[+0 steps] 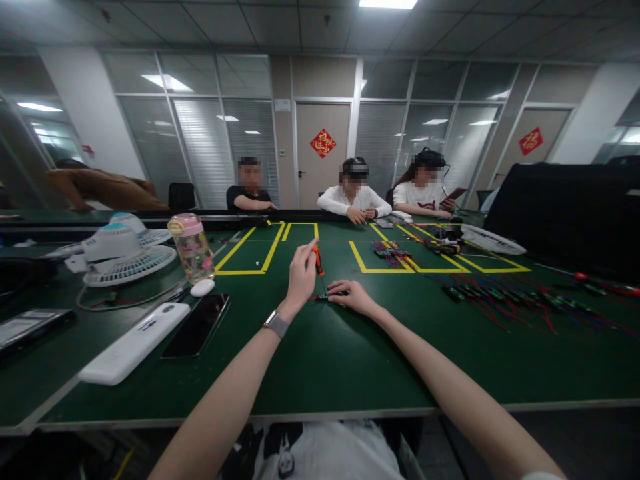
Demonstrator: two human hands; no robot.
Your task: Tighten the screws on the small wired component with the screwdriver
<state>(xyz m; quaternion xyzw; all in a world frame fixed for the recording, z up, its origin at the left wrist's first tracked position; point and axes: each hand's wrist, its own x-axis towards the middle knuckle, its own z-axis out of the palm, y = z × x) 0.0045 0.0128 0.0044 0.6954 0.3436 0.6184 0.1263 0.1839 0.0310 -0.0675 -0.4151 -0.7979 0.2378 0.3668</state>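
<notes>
An orange and black screwdriver (pixel 319 260) stands nearly upright, its handle in the closed fingers of my left hand (pixel 302 273). Its thin shaft points down at a small green circuit board (pixel 322 297) on the table; whether the tip touches is too small to tell. My right hand (pixel 353 296) rests low on the table, fingers closed on the right end of that board and partly hiding it. A few thin wires stick out at the board's left side.
Several wired circuit boards (pixel 520 301) lie at the right, with another cluster (pixel 393 253) inside yellow tape. Two phones, a pink-lidded bottle (pixel 192 250) and white fans (pixel 130 263) stand at the left. Three people sit across the green table (pixel 300 373); a black box-like shape (pixel 565 220) is far right.
</notes>
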